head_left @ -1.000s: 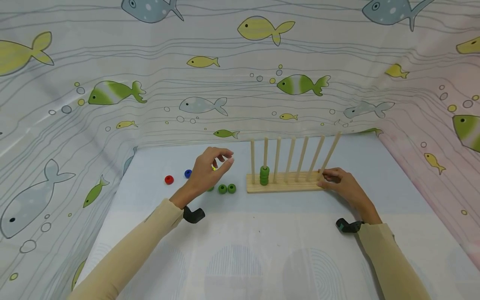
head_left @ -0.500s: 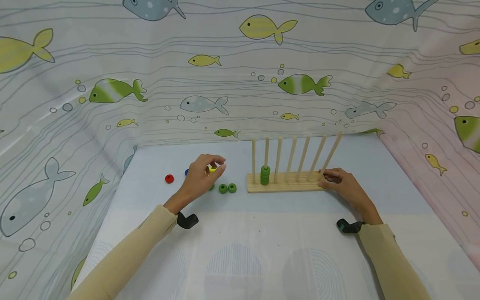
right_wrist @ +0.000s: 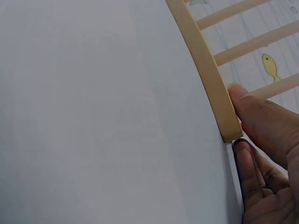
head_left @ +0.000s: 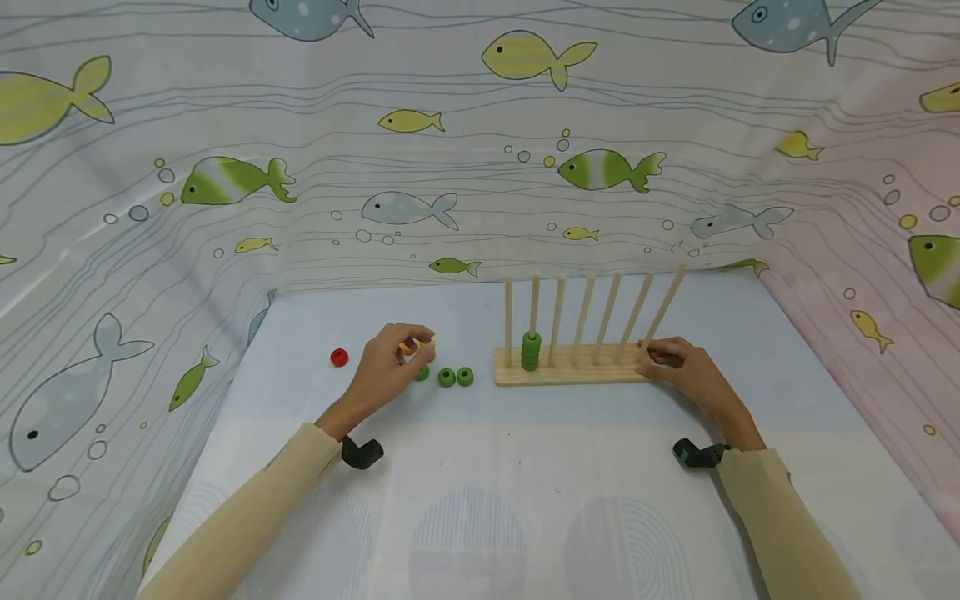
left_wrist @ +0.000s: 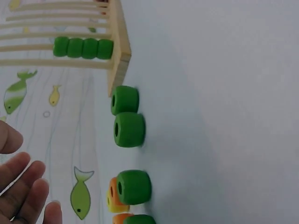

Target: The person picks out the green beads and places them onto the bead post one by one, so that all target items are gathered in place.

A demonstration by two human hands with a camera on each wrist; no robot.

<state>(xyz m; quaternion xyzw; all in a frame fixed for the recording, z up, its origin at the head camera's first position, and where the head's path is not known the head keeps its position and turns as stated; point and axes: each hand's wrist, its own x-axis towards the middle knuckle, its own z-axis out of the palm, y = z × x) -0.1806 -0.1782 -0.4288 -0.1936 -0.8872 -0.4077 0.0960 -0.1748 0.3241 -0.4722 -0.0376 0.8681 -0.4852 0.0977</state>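
My left hand (head_left: 386, 362) hovers over loose beads, thumb and fingers apart with nothing between them. Partly behind its fingers are an orange bead (left_wrist: 122, 218) and a yellow bead (left_wrist: 112, 201). Green beads (head_left: 447, 377) lie to its right on the table. A wooden peg rack (head_left: 585, 372) stands upright with a row of tall pegs. Several green beads (head_left: 530, 352) are stacked on its second peg from the left. At the rack's right end my right hand (head_left: 678, 367) grips the base, thumb (right_wrist: 261, 114) on top and fingers (right_wrist: 247, 168) at the end.
A red bead (head_left: 339, 357) lies alone left of the left hand. The table (head_left: 517, 475) has a pale patterned cover, and a fish-printed curtain (head_left: 465, 167) rises behind it. Each wrist wears a black camera (head_left: 362, 452).
My left hand has moved left and down toward the near beads, now covering the blue bead seen before. The right hand stays at the rack's end.
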